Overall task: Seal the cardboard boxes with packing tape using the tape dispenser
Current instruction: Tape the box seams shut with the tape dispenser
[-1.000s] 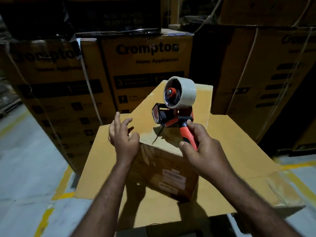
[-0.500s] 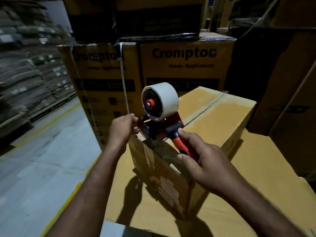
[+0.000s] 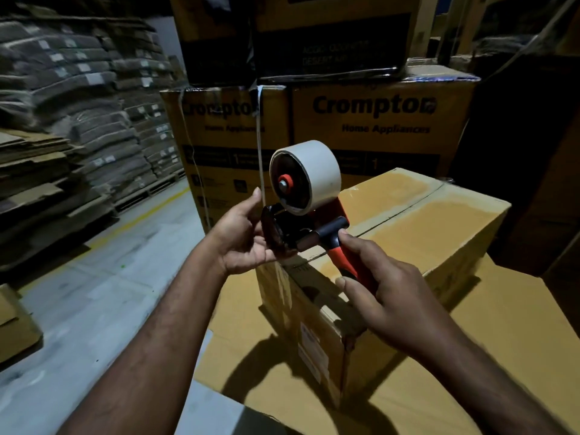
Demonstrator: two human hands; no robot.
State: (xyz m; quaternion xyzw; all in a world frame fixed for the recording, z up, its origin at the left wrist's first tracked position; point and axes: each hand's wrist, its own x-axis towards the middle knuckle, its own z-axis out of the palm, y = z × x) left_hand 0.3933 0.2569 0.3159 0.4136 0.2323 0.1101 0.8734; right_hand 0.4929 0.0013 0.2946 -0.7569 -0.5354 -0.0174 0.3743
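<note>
A small brown cardboard box (image 3: 423,227) stands on a larger flat box (image 3: 489,356), its top flaps closed along a centre seam. A red and black tape dispenser (image 3: 309,227) with a pale tape roll (image 3: 309,174) hovers over the box's near-left corner. My right hand (image 3: 386,296) grips its red handle. My left hand (image 3: 243,233), palm up with curled fingers, holds the dispenser's black front end; the tape's free end is hidden behind it.
Tall printed cartons (image 3: 376,127) stand stacked right behind the box. Stacks of flattened cardboard and sacks on pallets (image 3: 78,127) line the left. A grey floor aisle with a yellow line (image 3: 103,277) runs between them. Another carton corner (image 3: 15,324) sits at far left.
The view swung left and closer. My left hand came off the box's top and now cups the dispenser's front end. The dispenser rose slightly above the box corner.
</note>
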